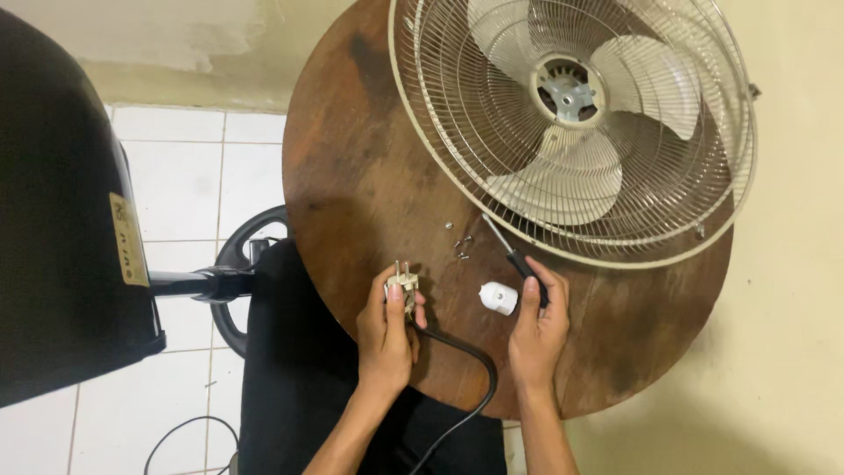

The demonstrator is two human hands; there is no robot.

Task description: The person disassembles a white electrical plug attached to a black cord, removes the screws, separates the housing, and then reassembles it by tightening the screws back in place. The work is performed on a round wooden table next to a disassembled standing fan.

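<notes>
Plug (403,283) pinched in left hand (385,339) fingers, screwdriver (517,258) under right hand (538,330)

A round, dark-stained wooden bench (369,176) stands on a floor of white tiles (180,185) beside a cream wall (791,334). A black chair back (53,220) fills the left side.

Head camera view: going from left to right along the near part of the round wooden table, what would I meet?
Left hand pinching the opened white plug on its black cable → small white plastic plug cover lying on the round brown wooden table → right hand resting on the black-handled screwdriver.
</notes>
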